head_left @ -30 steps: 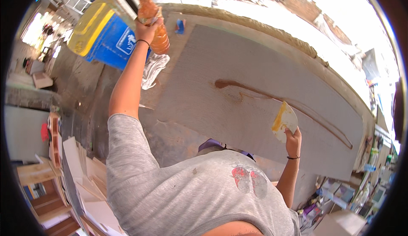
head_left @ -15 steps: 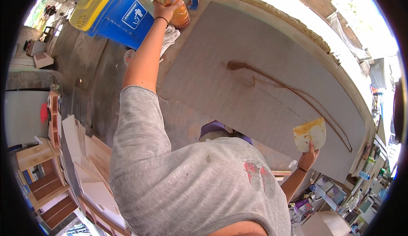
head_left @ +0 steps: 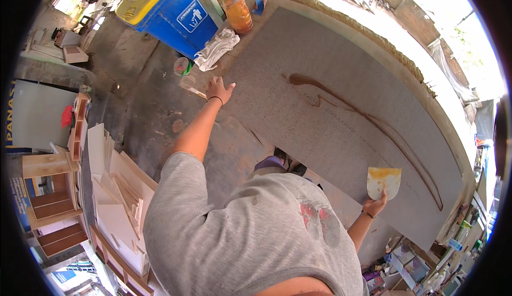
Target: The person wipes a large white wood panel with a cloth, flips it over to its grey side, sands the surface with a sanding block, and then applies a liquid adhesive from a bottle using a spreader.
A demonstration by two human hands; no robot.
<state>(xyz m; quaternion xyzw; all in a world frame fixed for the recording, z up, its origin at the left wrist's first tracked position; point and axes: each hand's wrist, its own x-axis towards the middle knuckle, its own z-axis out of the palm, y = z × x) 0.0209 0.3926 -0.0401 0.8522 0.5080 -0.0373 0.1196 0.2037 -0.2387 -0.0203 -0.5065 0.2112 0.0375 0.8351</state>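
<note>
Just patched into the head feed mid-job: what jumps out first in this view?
A long brown glue line curves across the big grey panel that fills the middle. The right hand holds a yellow-smeared spreader over the panel's near edge, while the left hand rests flat at its far corner, below an orange bottle and a blue bin.

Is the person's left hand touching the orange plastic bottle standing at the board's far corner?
Apart. The head view shows the left hand flat on the grey board, with bare board between it and the orange bottle.

Grey short-sleeved T-shirt, red print on front; dark band on each wrist.
</note>
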